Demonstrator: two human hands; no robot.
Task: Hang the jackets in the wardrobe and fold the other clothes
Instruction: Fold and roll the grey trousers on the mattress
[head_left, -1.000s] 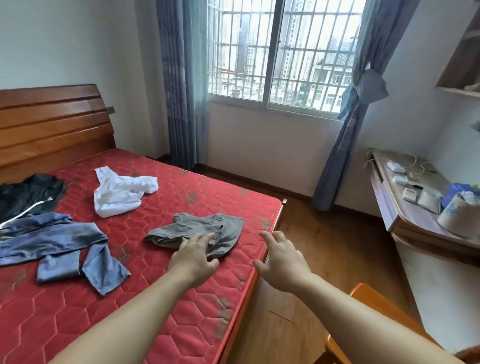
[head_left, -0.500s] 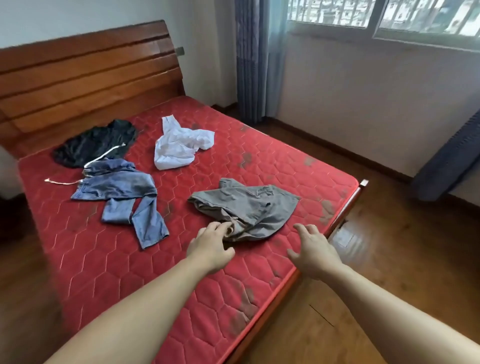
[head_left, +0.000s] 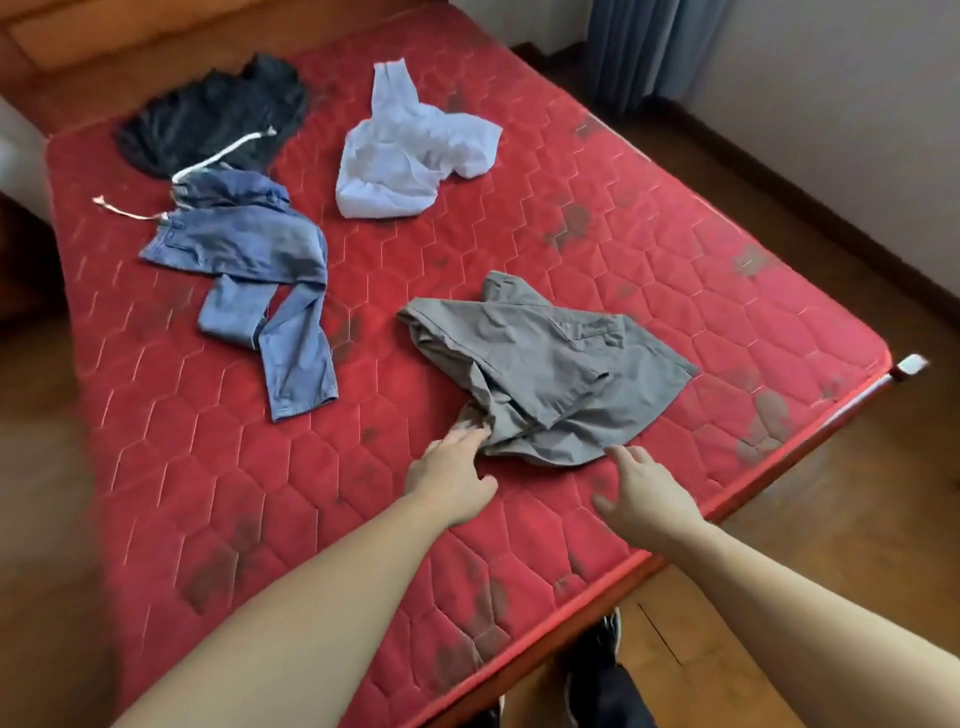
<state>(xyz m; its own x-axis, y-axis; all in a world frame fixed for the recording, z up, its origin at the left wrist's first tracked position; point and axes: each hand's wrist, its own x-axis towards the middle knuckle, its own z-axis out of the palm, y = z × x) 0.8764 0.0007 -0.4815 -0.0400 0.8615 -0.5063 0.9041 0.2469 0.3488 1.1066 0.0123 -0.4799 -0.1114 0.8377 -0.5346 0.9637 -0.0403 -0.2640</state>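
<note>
A crumpled grey garment (head_left: 550, 369) lies on the red mattress (head_left: 519, 234) near its front edge. My left hand (head_left: 451, 475) reaches to the garment's near left corner, fingertips touching the cloth. My right hand (head_left: 641, 491) hovers just short of the garment's near hem, fingers spread and holding nothing. Further back lie blue drawstring trousers (head_left: 249, 270), a black garment (head_left: 213, 117) and a white garment (head_left: 410, 150).
The wooden headboard (head_left: 78, 31) stands at the far left. The bed's wooden rail (head_left: 779, 462) runs along the right side, with wood floor (head_left: 857, 545) beyond it. A blue curtain (head_left: 644, 47) hangs at the back. My shoes (head_left: 597, 660) are by the bed.
The view has tilted down from the window to the bed. Both hands have moved forward; the left now touches the grey garment's corner, the right is near its hem.
</note>
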